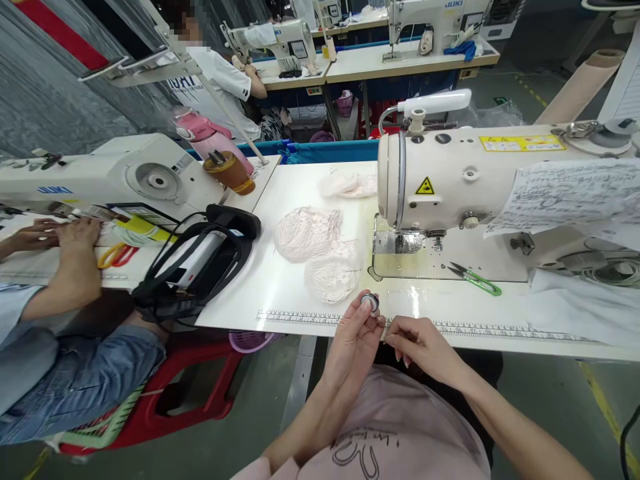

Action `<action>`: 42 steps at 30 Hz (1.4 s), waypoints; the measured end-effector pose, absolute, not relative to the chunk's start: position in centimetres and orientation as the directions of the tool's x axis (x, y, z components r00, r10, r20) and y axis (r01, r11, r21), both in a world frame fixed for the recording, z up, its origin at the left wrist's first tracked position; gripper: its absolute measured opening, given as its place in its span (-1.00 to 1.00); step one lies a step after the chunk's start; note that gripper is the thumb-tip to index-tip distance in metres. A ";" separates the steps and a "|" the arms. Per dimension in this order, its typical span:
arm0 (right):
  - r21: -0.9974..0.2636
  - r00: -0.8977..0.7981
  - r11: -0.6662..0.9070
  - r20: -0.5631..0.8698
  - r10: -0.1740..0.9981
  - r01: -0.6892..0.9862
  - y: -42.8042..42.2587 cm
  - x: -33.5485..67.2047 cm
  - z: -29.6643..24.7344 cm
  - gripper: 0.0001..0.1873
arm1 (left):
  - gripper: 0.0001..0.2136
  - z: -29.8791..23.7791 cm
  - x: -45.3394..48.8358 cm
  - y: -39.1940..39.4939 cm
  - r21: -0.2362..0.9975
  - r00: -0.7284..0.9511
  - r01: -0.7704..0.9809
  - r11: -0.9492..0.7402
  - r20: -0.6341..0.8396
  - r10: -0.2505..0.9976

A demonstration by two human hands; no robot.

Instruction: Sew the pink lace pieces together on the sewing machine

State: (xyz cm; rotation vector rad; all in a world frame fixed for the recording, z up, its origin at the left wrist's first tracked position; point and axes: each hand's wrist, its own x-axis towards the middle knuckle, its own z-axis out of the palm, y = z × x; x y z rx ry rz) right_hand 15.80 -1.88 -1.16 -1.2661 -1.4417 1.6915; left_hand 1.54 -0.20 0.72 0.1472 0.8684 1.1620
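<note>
A white table (293, 319) with a printed ruler edge carries the sewing machine (445, 157); beyond it runs a workshop row. A handwritten sheet (565, 193) covers part of its front, green-handled snips (473, 276) lie below it, lace pieces (307, 232) left. Nearer than it, the left hand (356, 330) pinches a small round metal part (370, 302); the right hand's (423, 343) fingertips meet, contents unclear.

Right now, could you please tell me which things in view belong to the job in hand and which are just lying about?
Likely job: round metal part, nearest sewing machine, pale fabric pieces.

Apparently lying about: black strapped item, pink bottle, brown cup, green snips (unused now).
</note>
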 end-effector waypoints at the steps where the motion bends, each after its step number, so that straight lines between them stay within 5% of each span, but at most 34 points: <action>1: -0.957 -0.392 -0.257 -0.291 0.873 0.138 -1.8 15.6 -1.3 -0.69 | -0.70 0.7 1.6 -0.2 0.536 0.115 -0.731 0.423 -0.514 0.850; 6: -0.948 -0.359 -0.257 -0.310 0.881 0.188 -1.7 16.5 -1.4 -0.72 | -0.72 0.9 1.8 -0.3 0.676 0.019 -0.649 0.349 -0.444 0.896; 11: -0.921 -0.223 -0.076 -0.172 0.959 0.381 -2.0 20.1 0.4 -0.68 | -0.78 1.2 1.9 -0.6 0.813 -0.084 -0.516 0.269 -0.360 0.929; 15: -0.983 0.024 -0.086 -0.083 0.996 0.163 -2.4 20.3 2.8 -0.67 | -0.81 0.9 2.2 -0.8 0.868 -0.104 -0.440 0.229 -0.302 0.948; 19: -0.987 -0.235 -0.160 -0.160 0.959 0.018 -2.0 18.0 3.8 -0.39 | -0.84 0.7 2.4 -1.2 0.908 -0.064 -0.361 0.215 -0.254 0.965; 22: -0.981 -0.360 -0.184 -0.152 0.921 -0.058 -1.3 16.7 2.8 -0.52 | -0.84 0.5 2.5 -1.3 0.891 -0.025 -0.379 0.249 -0.279 0.960; 28: -0.996 -0.077 -0.093 -0.092 0.993 -0.007 -0.8 16.4 0.5 -0.81 | -0.81 -0.4 2.7 -1.1 0.782 0.035 -0.549 0.295 -0.332 0.943; 35: -0.992 0.017 -0.038 -0.036 0.999 0.117 -1.3 16.3 0.5 -0.90 | -0.84 -0.9 2.9 -1.3 0.790 0.014 -0.550 0.270 -0.314 0.949; 42: -0.996 -0.014 -0.059 -0.060 0.998 0.065 -1.6 15.7 -0.3 -0.86 | -0.80 -1.4 3.2 -1.5 0.756 0.011 -0.595 0.274 -0.333 0.943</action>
